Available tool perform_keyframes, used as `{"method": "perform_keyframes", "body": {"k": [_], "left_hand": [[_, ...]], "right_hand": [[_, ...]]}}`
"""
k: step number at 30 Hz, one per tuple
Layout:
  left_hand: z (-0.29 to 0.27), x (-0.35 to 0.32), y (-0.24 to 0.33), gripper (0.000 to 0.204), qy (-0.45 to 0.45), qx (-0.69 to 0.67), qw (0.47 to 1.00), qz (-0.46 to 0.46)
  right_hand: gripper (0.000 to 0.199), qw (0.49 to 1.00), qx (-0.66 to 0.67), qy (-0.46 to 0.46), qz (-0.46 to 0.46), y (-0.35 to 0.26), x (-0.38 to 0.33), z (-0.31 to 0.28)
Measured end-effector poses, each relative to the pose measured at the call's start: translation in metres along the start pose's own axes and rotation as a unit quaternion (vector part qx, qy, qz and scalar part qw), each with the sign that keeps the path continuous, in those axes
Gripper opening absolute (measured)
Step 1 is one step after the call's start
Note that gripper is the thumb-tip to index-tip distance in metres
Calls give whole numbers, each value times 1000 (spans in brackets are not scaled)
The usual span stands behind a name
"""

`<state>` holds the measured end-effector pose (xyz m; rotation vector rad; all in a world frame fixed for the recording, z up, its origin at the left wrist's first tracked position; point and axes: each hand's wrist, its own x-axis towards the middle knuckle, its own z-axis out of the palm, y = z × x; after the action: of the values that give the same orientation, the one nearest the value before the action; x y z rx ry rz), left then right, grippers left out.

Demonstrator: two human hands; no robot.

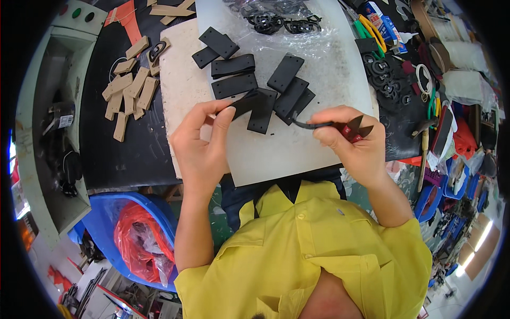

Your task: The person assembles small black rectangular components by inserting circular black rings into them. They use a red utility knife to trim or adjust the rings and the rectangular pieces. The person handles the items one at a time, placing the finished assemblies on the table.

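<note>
My left hand (199, 141) is closed, with thumb and fingers pinching a folded black strap piece (245, 104) by its left end. That piece reaches over another flat black piece (263, 111) with small holes. My right hand (355, 139) is closed too. Its thumb and fingers pinch a thin, dark curved strip (311, 125), and a small red-and-black tool with two pointed ends (357, 130), resembling snips, lies in the palm. Whether strip and tool are joined is hidden by the fingers. Further black strap pieces (234, 85) lie ahead of my hands, some stacked.
A pale cutting board (340, 80) covers the middle of the black table. Tan strips (125, 95) lie at left; black rings (380, 74) and yellow-handled scissors (373, 33) at right. Bagged black parts (284, 22) sit at the back. A blue bin (101, 223) stands lower left.
</note>
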<state>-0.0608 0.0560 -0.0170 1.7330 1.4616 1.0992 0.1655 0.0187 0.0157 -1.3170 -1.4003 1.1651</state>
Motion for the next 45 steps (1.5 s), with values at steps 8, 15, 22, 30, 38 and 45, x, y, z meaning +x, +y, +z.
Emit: {"method": "perform_keyframes", "body": {"k": [8, 15, 22, 30, 38, 45], "left_hand": [[2, 0, 22, 6, 6, 79, 996, 31], [-1, -4, 37, 14, -34, -33, 999, -16], [-8, -12, 51, 20, -33, -369, 903, -219], [-7, -20, 37, 25, -78, -382, 891, -234], [-6, -30, 46, 22, -98, -410, 873, -244], [-5, -35, 49, 19, -117, -366, 897, -221]], "right_hand": [[39, 977, -67, -120, -166, -14, 14, 14], [47, 966, -90, -127, -207, -16, 23, 19], [40, 977, -48, -143, -152, -19, 19, 15], [23, 982, -9, -176, -67, -35, -2, 13], [15, 991, -4, -132, 11, -26, 3, 12], [14, 952, 170, -129, 218, -20, 7, 9]]}}
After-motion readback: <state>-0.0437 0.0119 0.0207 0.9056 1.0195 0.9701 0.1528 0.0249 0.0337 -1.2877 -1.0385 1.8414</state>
